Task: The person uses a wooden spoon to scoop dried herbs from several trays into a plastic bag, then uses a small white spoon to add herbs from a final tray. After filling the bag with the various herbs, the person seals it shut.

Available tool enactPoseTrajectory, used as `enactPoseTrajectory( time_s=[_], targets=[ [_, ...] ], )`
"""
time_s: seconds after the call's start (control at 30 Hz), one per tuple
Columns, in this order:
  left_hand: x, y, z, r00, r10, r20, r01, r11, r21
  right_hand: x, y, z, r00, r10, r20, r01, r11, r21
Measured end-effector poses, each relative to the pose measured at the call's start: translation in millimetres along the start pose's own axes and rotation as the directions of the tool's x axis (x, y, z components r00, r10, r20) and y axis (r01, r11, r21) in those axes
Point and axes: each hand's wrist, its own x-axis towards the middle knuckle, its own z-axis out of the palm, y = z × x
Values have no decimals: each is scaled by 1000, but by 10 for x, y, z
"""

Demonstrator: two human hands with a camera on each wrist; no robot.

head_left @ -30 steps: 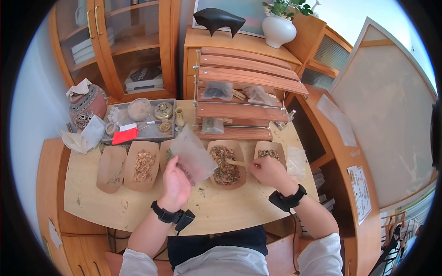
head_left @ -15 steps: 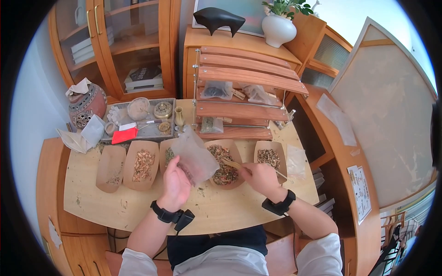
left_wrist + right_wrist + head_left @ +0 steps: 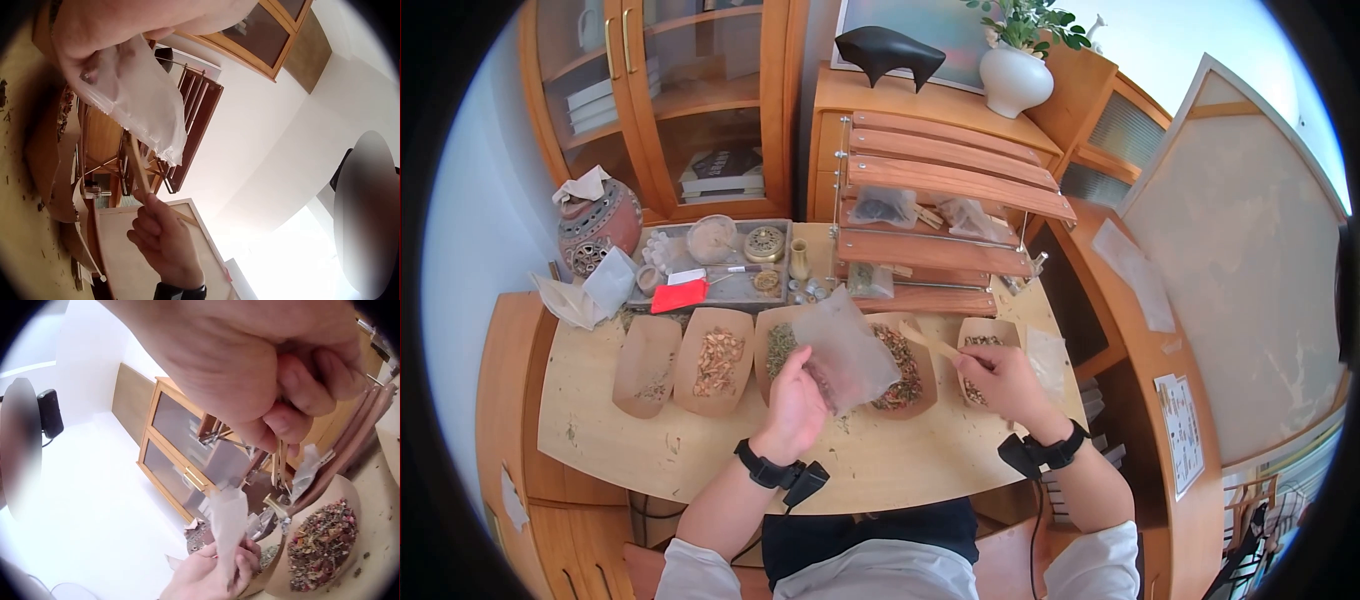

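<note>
My left hand (image 3: 795, 405) holds a translucent pouch (image 3: 845, 350) by its lower part. Reddish bits show through the bottom of the pouch. In my right hand (image 3: 1010, 380), thumb and fingers pinch light wooden tongs (image 3: 930, 342); two thin slats show below the fingers in the right wrist view. The tongs' far end points at the pouch's right side, above a paper tray (image 3: 347, 487) of mixed dried herbs and petals (image 3: 322, 544). That tray is partly behind the pouch in the head view. The right hand overlaps the rightmost tray (image 3: 1000, 328) of brownish pieces.
To the left stand trays of green herbs (image 3: 780, 345), pale chips (image 3: 718, 360) and a nearly bare tray (image 3: 645, 375). Behind are a grey tray (image 3: 710, 300) of small vessels, a red packet (image 3: 680, 296) and a slatted wooden rack (image 3: 930, 245). A flat bag (image 3: 1046, 362) lies at right.
The right hand with the tongs dipped into the mixed herbs, moved left, then lifted and drew back right. The left hand and pouch shifted slightly right; the whole view has shifted a little.
</note>
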Motion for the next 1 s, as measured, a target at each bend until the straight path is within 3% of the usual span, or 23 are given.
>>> enactPoseTrajectory(
  time_s=[0.17, 0.47, 0.57, 0.77, 0.9, 1.0],
  targets=[
    [4, -11, 2, 999, -20, 26, 20, 1000, 21, -81, -337, -107, 999, -7, 49, 3, 996, 87],
    [-51, -14, 96, 998, -42, 44, 41, 999, 26, -105, -510, 42, 991, -75, 114, 84, 993, -81],
    [-35, -21, 64, 998, -35, 47, 33, 999, 33, -123, -466, 45, 989, -135, 65, 141, 986, -94],
    [-24, 7, 34, 1000, 15, 3, -15, 1000, 10, -167, -401, -209, 995, 32, 93, -33, 999, 0],
    [-20, 29, 34, 998, 35, -54, -36, 999, -15, -93, -99, -198, 965, 165, 202, -132, 977, -168],
    [-41, 38, 61, 997, 28, -70, -29, 999, -15, -63, 91, -92, 970, 101, 221, -24, 945, -327]
  ],
)
